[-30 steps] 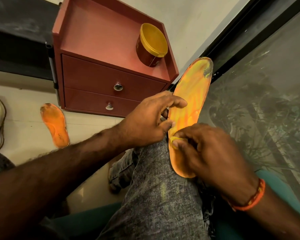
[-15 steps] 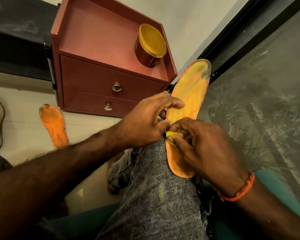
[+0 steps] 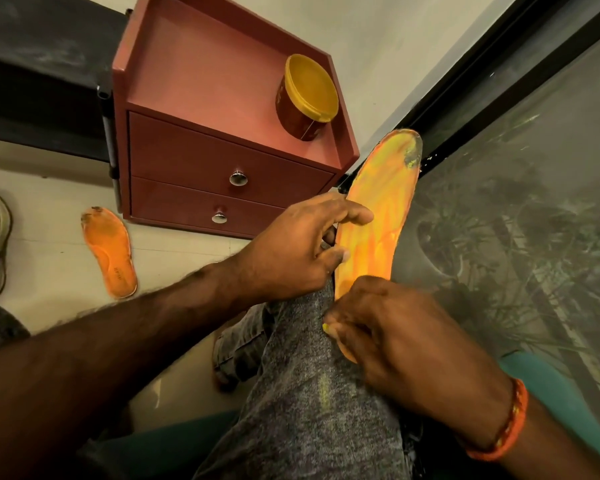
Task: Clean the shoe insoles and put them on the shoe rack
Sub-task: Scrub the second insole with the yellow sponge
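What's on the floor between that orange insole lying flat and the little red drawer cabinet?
Nothing: in the head view, the stretch between the floor insole and the drawer cabinet is bare pale floor. The insole lies apart from the cabinet, not touching it.

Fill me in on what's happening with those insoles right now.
A person is working on an orange insole propped on their knee. The left hand steadies its edge, while the right hand pinches something small and yellow at its lower part; what that is cannot be told. A second insole lies on the floor beside the red drawer unit, which carries a yellow-lidded tub.
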